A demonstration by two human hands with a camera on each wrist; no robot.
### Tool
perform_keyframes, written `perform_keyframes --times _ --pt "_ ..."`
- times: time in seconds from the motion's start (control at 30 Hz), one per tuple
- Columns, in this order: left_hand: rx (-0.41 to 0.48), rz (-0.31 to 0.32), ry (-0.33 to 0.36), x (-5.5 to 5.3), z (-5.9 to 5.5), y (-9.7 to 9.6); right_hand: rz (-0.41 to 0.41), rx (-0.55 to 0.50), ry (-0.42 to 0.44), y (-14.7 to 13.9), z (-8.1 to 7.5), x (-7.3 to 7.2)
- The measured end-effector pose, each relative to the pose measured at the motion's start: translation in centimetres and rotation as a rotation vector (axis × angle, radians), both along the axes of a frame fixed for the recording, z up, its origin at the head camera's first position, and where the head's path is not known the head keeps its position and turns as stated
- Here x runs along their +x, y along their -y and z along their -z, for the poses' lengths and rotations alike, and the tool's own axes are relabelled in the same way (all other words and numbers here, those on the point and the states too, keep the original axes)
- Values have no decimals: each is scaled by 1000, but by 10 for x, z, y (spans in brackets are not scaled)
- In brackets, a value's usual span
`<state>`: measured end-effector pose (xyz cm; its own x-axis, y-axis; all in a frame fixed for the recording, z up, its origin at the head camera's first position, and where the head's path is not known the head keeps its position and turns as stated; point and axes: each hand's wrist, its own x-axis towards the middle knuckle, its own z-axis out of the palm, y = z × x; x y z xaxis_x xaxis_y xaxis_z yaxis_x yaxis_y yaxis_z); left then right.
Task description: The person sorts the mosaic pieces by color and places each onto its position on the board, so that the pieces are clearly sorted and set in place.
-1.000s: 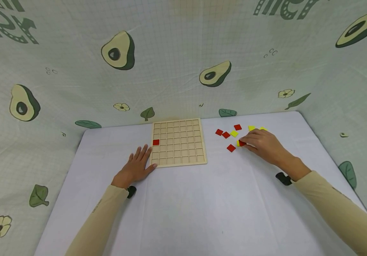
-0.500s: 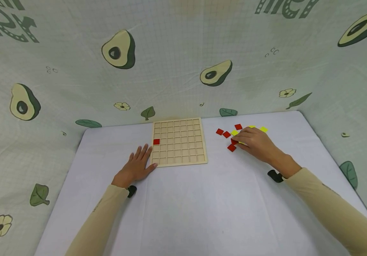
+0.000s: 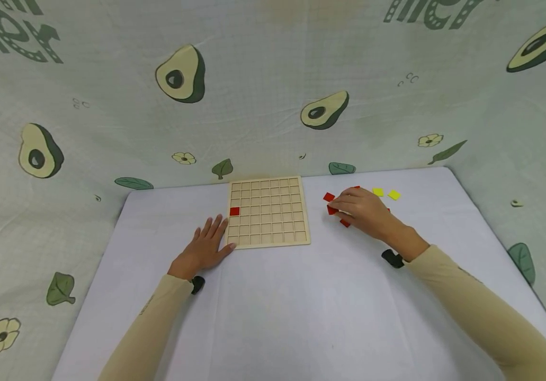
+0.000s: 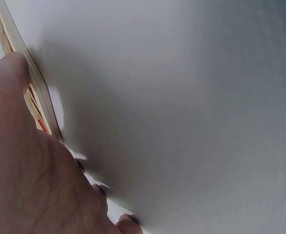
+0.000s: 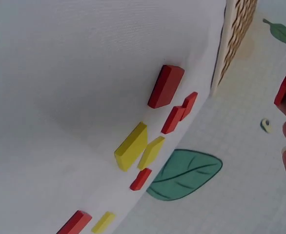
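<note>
Small red sq tile (image 5: 282, 87), tilted, pinched off table, rt of grid board (image 3: 268, 211).

Lighting is bright, even and diffuse; shadows on the tabletop (image 3: 301, 296) are faint. Head view bows at edges; wrist views are soft.

The backdrop cloth (image 3: 263, 79) bears cut-off green lettering at its top corners, too cropped to read.
</note>
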<state>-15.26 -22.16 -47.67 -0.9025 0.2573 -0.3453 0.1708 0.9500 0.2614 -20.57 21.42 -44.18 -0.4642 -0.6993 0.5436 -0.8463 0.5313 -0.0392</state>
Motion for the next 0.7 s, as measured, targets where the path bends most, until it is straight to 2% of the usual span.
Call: perform_keyframes --times 0.5,0.7 --pt "0 -8 5 2 -5 -2 -48 1 34 36 -2 -7" --pt "-16 -6 8 0 -3 0 -71 -3 37 54 -2 -11"
